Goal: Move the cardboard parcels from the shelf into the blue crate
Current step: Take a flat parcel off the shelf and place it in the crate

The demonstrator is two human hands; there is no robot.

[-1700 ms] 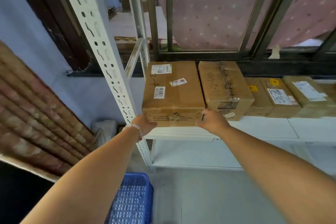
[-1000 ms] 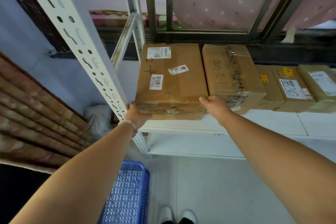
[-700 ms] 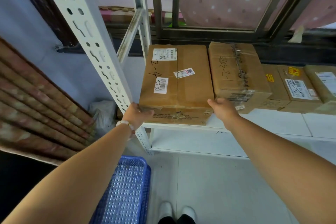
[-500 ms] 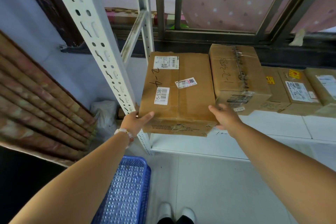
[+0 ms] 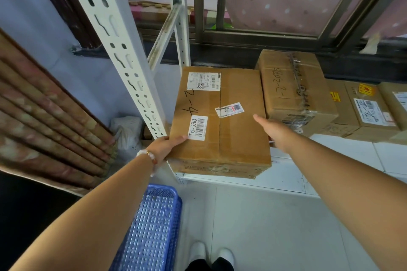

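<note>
Brown cardboard parcel labelled T6-538 overhangs the white shelf edge; our left hand and right hand clasp its sides. We judge it mid-withdrawal; next, lower it into the blue perforated plastic crate beneath the left grip.

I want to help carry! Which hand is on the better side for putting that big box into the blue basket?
Probably the left hand. It grips the parcel's left front corner, and the blue crate sits on the floor right below that arm. The right hand holds the far side, so it mostly steadies.
</note>
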